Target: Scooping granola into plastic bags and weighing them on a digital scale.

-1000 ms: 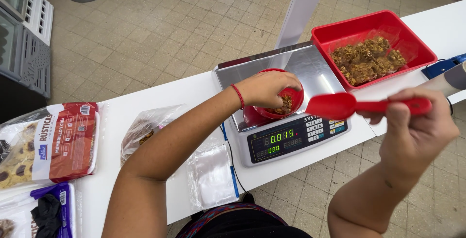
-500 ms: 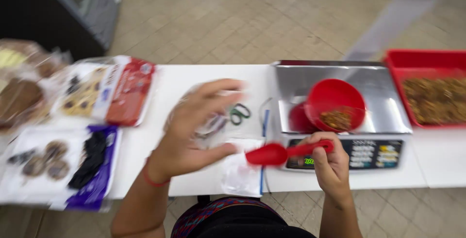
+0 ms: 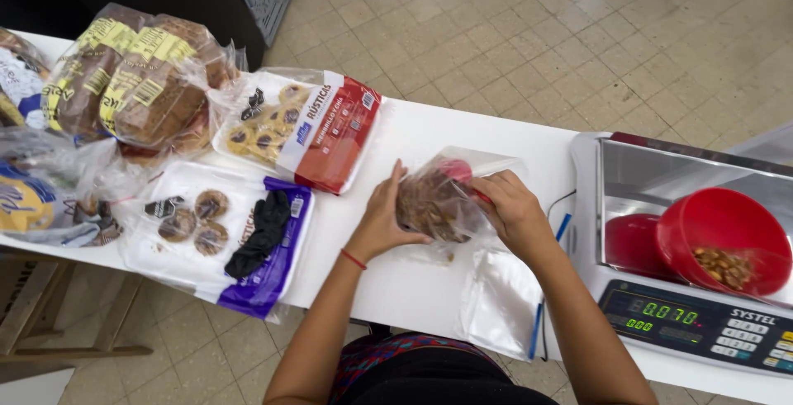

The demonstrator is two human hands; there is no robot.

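Resting on the white worktop (image 3: 462, 132), a clear bag (image 3: 438, 198) of brown pieces (scale (image 3: 686, 248) near) is gripped by both hands, left (image 3: 384, 219) and right (image 3: 512, 211); its mouth is best kept raised.

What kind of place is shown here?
Probably a small food shop or bakery counter: a digital scale with a red bowl of nuts, bagged bread loaves and cookie packs.

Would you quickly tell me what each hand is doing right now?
Left hand: holding the clear bag of brown pieces.
Right hand: closed on the same bag.
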